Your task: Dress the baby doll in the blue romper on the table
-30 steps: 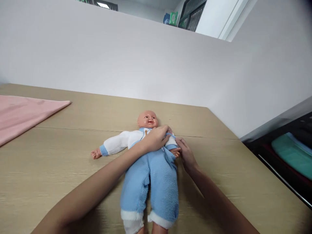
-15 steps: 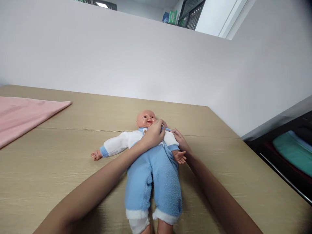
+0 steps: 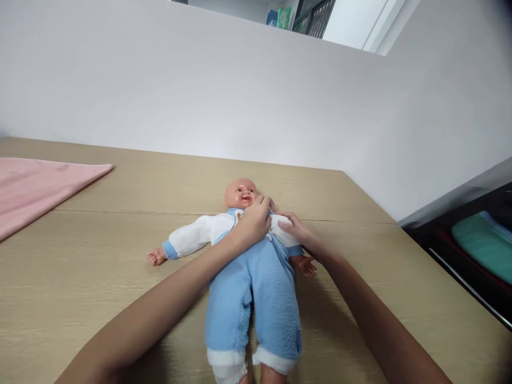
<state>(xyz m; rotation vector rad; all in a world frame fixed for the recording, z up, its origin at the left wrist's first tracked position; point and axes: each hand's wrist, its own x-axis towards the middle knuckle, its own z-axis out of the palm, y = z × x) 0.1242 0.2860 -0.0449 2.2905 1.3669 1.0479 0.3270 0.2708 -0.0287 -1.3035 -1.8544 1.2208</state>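
A bald baby doll (image 3: 274, 293) lies on its back on the wooden table, dressed in a blue and white fleecy outfit. My left hand (image 3: 256, 216) reaches across its chest, fingers curled at the collar beside the chin. They hide part of the neck and that shoulder. On the doll's white sleeve (image 3: 280, 230), at the right of the picture, rests my right hand (image 3: 298, 228), its thumb and fingers around the upper sleeve. The doll's hand (image 3: 307, 265) on that side pokes out below my wrist. Its other arm (image 3: 188, 237) stretches out to the left.
A pink cloth (image 3: 44, 186) lies flat at the table's left. The wooden table (image 3: 100, 277) ends at a pale wall (image 3: 180, 90). Beyond its right edge, a dark rack holds green fabric (image 3: 484, 248). A green package (image 3: 284, 18) stands past the wall's opening.
My right hand has moved from the sleeve's outer edge onto its top. The doll's arm on that side has swung slightly outward. My left hand stays at the collar.
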